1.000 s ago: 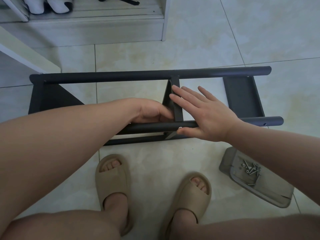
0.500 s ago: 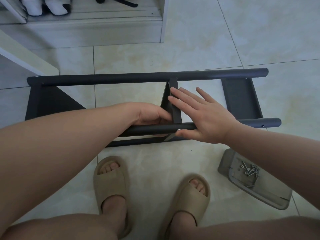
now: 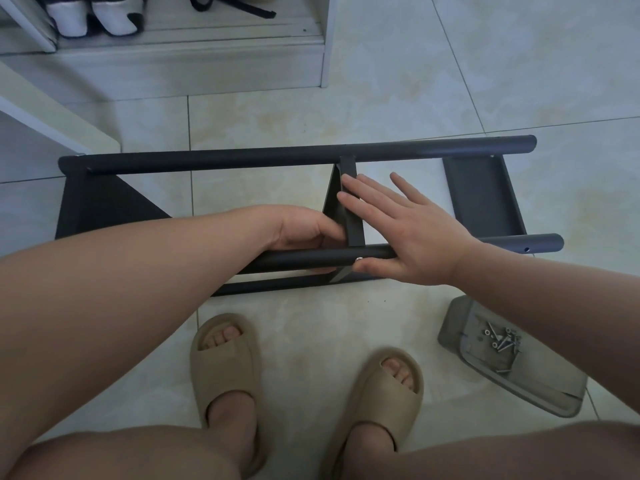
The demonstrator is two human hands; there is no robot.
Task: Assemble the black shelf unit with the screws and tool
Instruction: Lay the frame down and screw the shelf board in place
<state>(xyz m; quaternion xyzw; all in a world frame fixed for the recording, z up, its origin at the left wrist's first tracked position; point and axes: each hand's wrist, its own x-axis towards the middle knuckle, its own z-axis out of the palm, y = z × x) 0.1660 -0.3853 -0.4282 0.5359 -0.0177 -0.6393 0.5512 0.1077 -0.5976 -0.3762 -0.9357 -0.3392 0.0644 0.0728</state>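
The black shelf unit lies on its side on the tiled floor, two long round tubes joined by flat shelf panels. My left hand curls round the near tube beside the middle panel. My right hand lies flat with straight fingers against that middle panel, thumb on the near tube next to a silver screw head. Loose screws lie in a grey tray at the right. No tool is visible.
My two feet in beige slippers stand just in front of the shelf unit. A white shoe cabinet with shoes stands at the back left, and a white board edge juts in from the left.
The view has shifted slightly. Both hands stay at the middle panel, with my right hand's fingers a little further up it.
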